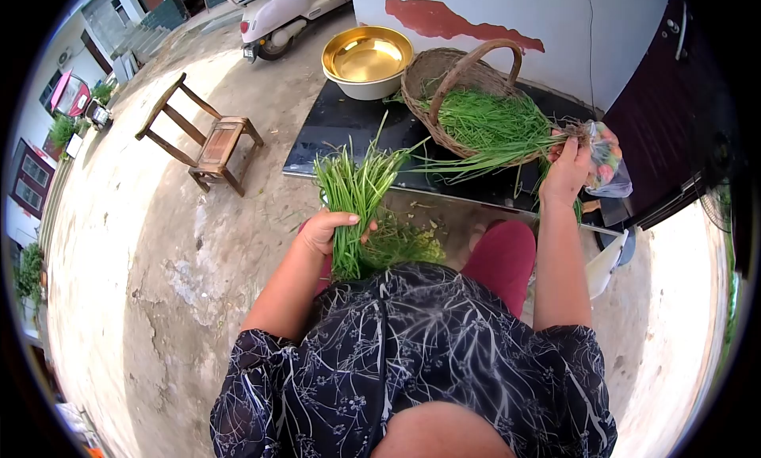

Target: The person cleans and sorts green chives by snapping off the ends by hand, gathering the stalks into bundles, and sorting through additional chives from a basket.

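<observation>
Bundle of green stalks (pixel 353 192) stands nearest, roughly upright in front of the body, with the left hand (pixel 325 229) wrapped around its lower part. Below it, between the knees, lies a heap of loose greens (pixel 406 244); what it rests on is hard to tell.

Well apart from the left, the right hand (pixel 566 168) pinches a thinner bunch (pixel 507 158) near its brownish root end (pixel 585 131), the leaves trailing leftward over the edge of the black table (pixel 317 137). A plastic bag (pixel 609 174) sits just beside that hand.

On the table, the wicker basket (pixel 417 84) holds many loose greens (pixel 495 121). The work looks partway along: a thick bundle is gathered and fairly even, the thinner bunch has its roots on, and much remains in the basket.

Beside the basket, a golden basin (pixel 366 60) sits in a white one (pixel 363 88). Farther off stand a wooden chair (pixel 218 142) and a scooter (pixel 281 22).
</observation>
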